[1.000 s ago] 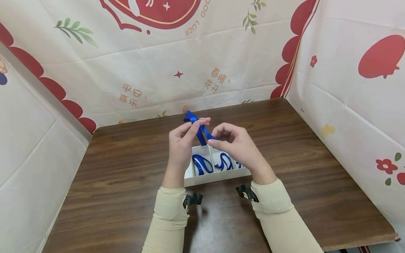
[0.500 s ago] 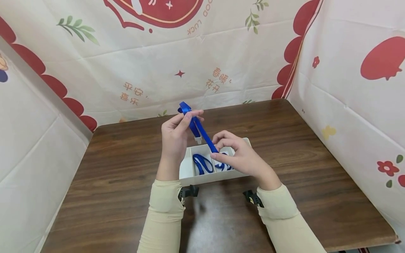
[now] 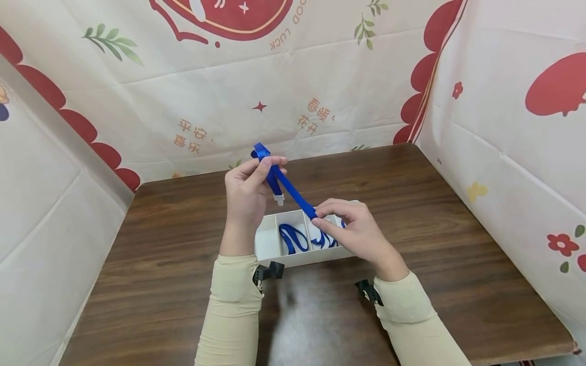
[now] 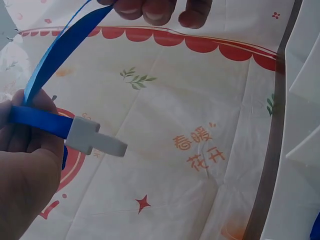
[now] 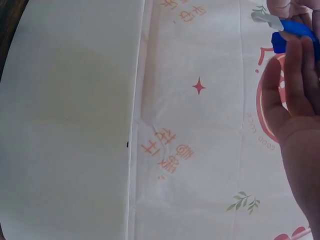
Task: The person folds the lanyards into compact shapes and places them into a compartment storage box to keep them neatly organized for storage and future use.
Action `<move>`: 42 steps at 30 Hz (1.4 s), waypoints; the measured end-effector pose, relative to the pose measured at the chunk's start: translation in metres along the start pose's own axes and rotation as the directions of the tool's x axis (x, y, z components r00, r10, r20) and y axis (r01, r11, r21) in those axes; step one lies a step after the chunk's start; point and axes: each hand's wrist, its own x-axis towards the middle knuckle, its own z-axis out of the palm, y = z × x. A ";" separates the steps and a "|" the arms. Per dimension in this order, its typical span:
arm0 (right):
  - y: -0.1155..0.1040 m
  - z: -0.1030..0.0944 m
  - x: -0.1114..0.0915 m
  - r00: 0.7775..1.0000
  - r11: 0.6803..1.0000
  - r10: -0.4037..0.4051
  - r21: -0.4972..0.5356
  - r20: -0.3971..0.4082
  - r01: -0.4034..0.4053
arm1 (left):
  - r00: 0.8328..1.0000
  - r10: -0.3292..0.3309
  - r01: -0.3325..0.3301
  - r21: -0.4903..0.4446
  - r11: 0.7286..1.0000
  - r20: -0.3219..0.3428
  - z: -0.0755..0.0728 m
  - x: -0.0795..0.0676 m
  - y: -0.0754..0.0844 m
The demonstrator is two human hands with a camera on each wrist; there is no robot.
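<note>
A blue ribbon lanyard (image 3: 295, 194) with a white plastic clip (image 4: 85, 136) is held in the air over a white divided box (image 3: 267, 241). My left hand (image 3: 246, 190) pinches it between thumb and fingers; a folded loop rises above that grip and the clip hangs below. Down and to the right, my right hand (image 3: 350, 229) pinches the ribbon, which runs taut between both hands. Inside the box, one compartment has a coiled blue lanyard (image 3: 287, 235), and the one beside it has another lanyard (image 3: 322, 239), partly hidden behind my right hand.
The box stands on a brown wooden table (image 3: 174, 264), its leftmost visible compartment showing a bare white floor. Printed cloth (image 3: 229, 76) walls off the back and both sides. Each sleeved wrist carries a black strap mount (image 3: 267, 272).
My left hand has moved up and left with the lanyard. My right hand has shifted right and down, drawing out a longer straight stretch of ribbon. The clip has come into sight.
</note>
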 end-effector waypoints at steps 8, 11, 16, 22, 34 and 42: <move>0.004 -0.001 0.000 0.990 0.998 -0.021 0.055 -0.140 0.029 | 1.000 -0.007 0.007 -0.010 1.000 0.006 0.001 0.002 0.004; 0.003 0.000 -0.002 0.989 0.995 -0.017 0.090 -0.150 0.031 | 1.000 -0.008 0.008 -0.001 1.000 0.006 0.000 0.002 0.005; 0.000 0.002 -0.003 0.961 0.976 -0.103 0.160 -0.256 0.147 | 1.000 -0.002 0.002 -0.020 1.000 0.005 0.002 0.003 0.006; -0.007 0.005 0.001 0.854 0.938 -0.120 0.224 -0.506 0.264 | 1.000 -0.010 0.011 -0.077 0.997 0.012 0.009 0.000 -0.003; -0.010 0.015 0.006 0.698 0.989 -0.135 -0.047 -0.704 0.143 | 0.999 0.033 -0.033 -0.016 0.999 -0.006 0.021 -0.014 -0.017; 0.001 0.010 0.001 0.877 0.920 -0.335 0.084 -0.345 0.384 | 0.993 0.094 -0.094 0.008 0.996 -0.076 0.013 -0.010 -0.005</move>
